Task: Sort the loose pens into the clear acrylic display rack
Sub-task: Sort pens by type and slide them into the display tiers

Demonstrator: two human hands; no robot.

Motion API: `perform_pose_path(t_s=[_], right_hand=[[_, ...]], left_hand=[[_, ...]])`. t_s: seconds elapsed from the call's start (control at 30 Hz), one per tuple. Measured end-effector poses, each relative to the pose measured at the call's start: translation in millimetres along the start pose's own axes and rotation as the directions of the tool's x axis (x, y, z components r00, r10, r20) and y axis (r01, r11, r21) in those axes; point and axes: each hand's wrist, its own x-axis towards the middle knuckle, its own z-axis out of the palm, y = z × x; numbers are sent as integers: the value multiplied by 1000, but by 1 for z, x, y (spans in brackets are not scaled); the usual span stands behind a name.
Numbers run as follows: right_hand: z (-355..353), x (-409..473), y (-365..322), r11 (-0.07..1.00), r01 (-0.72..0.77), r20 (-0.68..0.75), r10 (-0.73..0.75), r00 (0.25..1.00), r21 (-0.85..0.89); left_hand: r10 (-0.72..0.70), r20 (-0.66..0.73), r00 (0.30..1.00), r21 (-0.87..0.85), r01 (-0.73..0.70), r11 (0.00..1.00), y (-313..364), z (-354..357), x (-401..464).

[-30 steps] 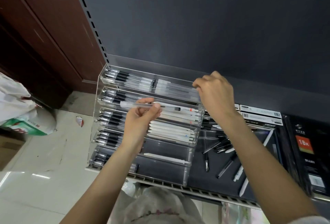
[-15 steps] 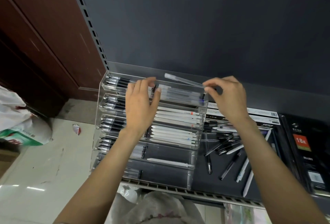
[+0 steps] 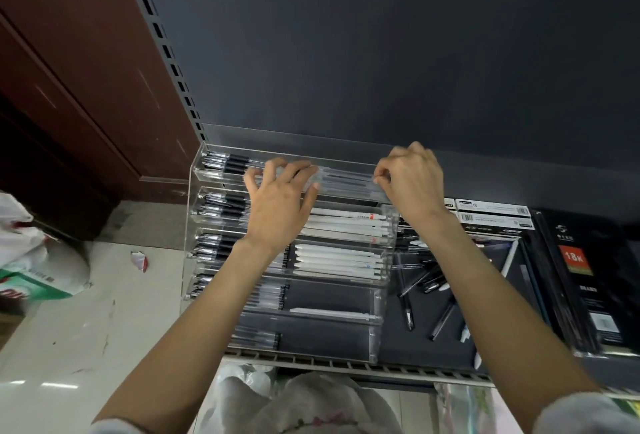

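The clear acrylic rack [image 3: 376, 336] stands on a dark shelf, with tiers of black-tipped clear pens on the left and white pens [image 3: 339, 260] on the right. My left hand [image 3: 280, 205] has its fingers spread and touches the pens in the top tier. At the right end of that tier, my right hand [image 3: 412, 177] pinches the end of a clear pen [image 3: 346, 178] that lies along the tier. Several loose pens [image 3: 426, 284] lie on the shelf right of the rack, partly hidden by my right forearm.
Black notebooks [image 3: 581, 277] and flat white-labelled boxes [image 3: 491, 212] fill the shelf's right side. A dark back panel rises behind the rack. The shelf's front edge [image 3: 329, 362] runs below it. White bags [image 3: 24, 260] sit on the tiled floor at left, and plastic bags [image 3: 311, 402] lie under the shelf.
The clear pen held up above the rack by my right hand has come down into the top tier. My left hand moved up from the second tier to the top one.
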Motion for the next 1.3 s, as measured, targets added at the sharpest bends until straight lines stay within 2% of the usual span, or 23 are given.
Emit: perform_pose_path(t_s=[0.1, 0.2, 0.27, 0.33, 0.4, 0.5, 0.6, 0.67, 0.73, 0.87, 0.97, 1.1, 1.3], right_hand=[[-4, -9, 1, 997, -10, -38, 13, 999, 80], [-17, -35, -2, 951, -22, -147, 70, 987, 308], [-24, -63, -7, 920, -35, -225, 132, 965, 390], [-25, -97, -9, 886, -100, -240, 229, 943, 452], [-20, -132, -8, 844, -200, -179, 326, 928, 498], [-3, -179, 4, 805, -368, -38, 434, 900, 465], [15, -215, 28, 785, -505, 74, 516, 854, 358], [24, -234, 47, 762, -579, 132, 568, 813, 289], [30, -246, 69, 726, -646, 185, 619, 763, 235], [43, -257, 118, 722, -678, 327, 612, 720, 139], [50, -258, 152, 753, -645, 423, 546, 723, 131], [55, -257, 183, 841, -518, 534, 368, 761, 158], [64, -244, 205, 914, -375, 558, 230, 797, 158]], left_hand=[[20, -4, 1000, -40, -20, 999, -2, -2, 1], [78, -90, 993, -114, -88, 990, 3, -10, -1], [24, -159, 987, -235, -62, 970, 16, -22, -9], [-61, -145, 988, -398, -2, 917, 34, -35, -23], [-43, -97, 994, -513, -13, 858, 51, -41, -43], [79, -15, 997, -623, -71, 779, 76, -40, -72], [225, 176, 958, -678, -48, 733, 102, -26, -93], [293, 340, 894, -661, 6, 751, 120, -12, -102], [285, 460, 841, -608, 65, 791, 136, 6, -108], [198, 575, 794, -453, 108, 885, 169, 52, -110], [99, 643, 759, -295, 127, 947, 204, 86, -108], [46, 679, 733, -123, 51, 991, 250, 119, -112], [-90, 728, 680, 88, 38, 995, 271, 149, -113]])
